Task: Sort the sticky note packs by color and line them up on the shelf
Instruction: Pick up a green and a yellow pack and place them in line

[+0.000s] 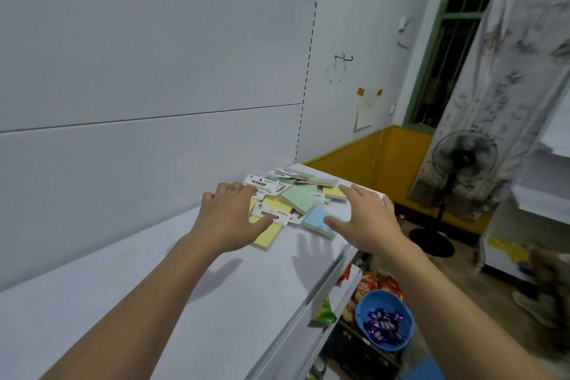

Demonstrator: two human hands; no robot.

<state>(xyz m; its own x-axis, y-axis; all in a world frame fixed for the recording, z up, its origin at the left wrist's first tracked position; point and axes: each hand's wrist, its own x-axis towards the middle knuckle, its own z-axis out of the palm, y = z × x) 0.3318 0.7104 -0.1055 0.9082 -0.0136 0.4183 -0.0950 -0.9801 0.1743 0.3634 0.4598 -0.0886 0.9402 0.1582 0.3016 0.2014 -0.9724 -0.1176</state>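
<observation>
Where the white header cards of the packs (290, 200) face upward, two of them show the words "STICKY NOTE" in dark capitals; on the nearer card (270, 215) the words stand upside down, and the smaller print cannot be read. The packs lie in a loose, mixed heap at the far right end of the shelf (154, 287). A yellow pack (265, 237) is at the near side of the heap, a green pack (297, 198) in the middle and a blue pack (317, 220) toward the front edge.

The shelf is pale grey-white, with a plain back panel (138, 71) of the same colour. Beyond its right end stand a marked white wall (354, 25) with a yellow lower band and a taped paper (365, 112), a green-framed window (459, 49), a patterned curtain (509, 71) and a fan (464, 159). Below the front edge are red snack bags (367, 284) and a blue bowl (382, 295) of purple-wrapped sweets.

The left hand (229, 219) lies spread on the left part of the heap, its thumb over the nearer card; it grips nothing. The right hand (367, 219) is flat with fingers apart at the right side of the heap, above the front edge, its thumb just beside the blue pack, and it holds nothing.
</observation>
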